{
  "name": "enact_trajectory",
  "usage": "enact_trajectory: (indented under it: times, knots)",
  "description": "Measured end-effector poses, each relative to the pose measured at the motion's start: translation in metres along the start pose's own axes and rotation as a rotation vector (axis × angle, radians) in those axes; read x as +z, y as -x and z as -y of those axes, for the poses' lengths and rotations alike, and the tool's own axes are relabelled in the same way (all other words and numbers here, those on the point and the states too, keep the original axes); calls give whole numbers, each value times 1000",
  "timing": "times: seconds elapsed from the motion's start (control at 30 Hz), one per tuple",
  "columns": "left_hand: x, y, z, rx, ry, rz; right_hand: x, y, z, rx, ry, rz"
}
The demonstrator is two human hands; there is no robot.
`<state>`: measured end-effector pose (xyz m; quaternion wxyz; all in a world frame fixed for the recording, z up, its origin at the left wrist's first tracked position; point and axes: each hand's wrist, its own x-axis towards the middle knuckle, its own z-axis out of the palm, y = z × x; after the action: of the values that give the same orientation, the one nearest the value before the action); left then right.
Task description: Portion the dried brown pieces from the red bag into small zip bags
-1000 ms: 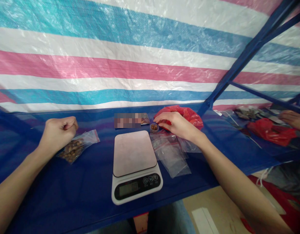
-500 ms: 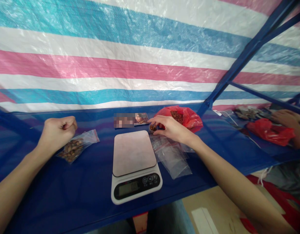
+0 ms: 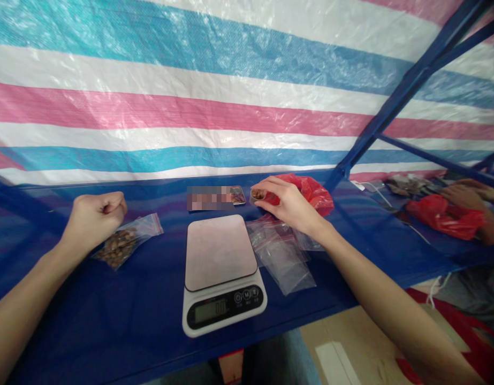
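My right hand [image 3: 285, 200] has its thumb and fingers around a small clear cup [image 3: 255, 202] with brown pieces in it. It is beside the red plastic bag [image 3: 317, 195], partly hiding it. My left hand [image 3: 96, 214] is a closed fist, with nothing showing in its fingers. Just below and beside that fist lies a clear zip bag [image 3: 128, 240] of brown nut-like pieces. Between my hands sits a white kitchen scale [image 3: 221, 254], its plate bare and its display apparently reading zero. Several flat, clear zip bags [image 3: 289, 262] lie right of the scale.
A phone-like screen [image 3: 237, 196], partly blurred out, lies behind the scale on the blue table [image 3: 142, 321]. To the right, another person's hands [image 3: 469, 195] are by a second red bag [image 3: 445, 216]. Blue metal bars [image 3: 407, 96] and a striped sheet [image 3: 190, 112] stand behind.
My right hand has lifted the small cup slightly up and to the right, toward the red bag. My left hand and the scale stay as they were. The other person's hands have shifted left.
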<state>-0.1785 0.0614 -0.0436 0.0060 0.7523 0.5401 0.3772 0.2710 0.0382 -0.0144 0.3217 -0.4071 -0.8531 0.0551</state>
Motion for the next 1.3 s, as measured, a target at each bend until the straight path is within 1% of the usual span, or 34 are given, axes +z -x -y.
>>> enact_trajectory:
  times: [0.13,0.23,0.37,0.43,0.5,0.53,0.6,0.7,0.73,0.77,0.8,0.87,0.93,1.0,1.07,1.13,1.3]
  knots:
    - [0,0,-1,3,7,-9,10,1,3,11,-48,114]
    - [0,0,1,2,18,7,14,1,5,8,-60,193]
    - [0,1,2,-14,17,25,12,2,6,-22,-56,247]
    - [0,1,1,-23,19,24,8,2,7,-44,-66,251]
    - [0,0,0,-29,24,23,2,1,7,-56,-64,206]
    - [0,0,0,-29,27,20,-2,1,7,-51,-60,159]
    - [0,0,-1,-24,30,15,-11,-1,4,-5,-39,21]
    - [1,0,0,-6,25,10,-27,-1,-9,157,58,-213]
    - [1,0,0,-2,23,10,-32,0,-16,220,105,-255]
    - [1,0,1,0,21,12,-36,2,-25,277,151,-258]
    - [1,0,2,0,21,15,-39,4,-34,321,190,-219]
    - [2,1,4,-4,24,22,-42,11,-52,365,238,-40]
    - [2,0,5,-10,22,31,-42,17,-66,358,249,162]
    - [2,-1,5,-18,17,34,-38,21,-72,327,266,284]
    - [2,-1,4,-33,16,38,-35,22,-72,295,314,320]
    - [1,-1,2,-50,25,43,-33,21,-70,264,349,313]
    - [0,1,0,-61,48,42,-33,16,-67,236,271,273]
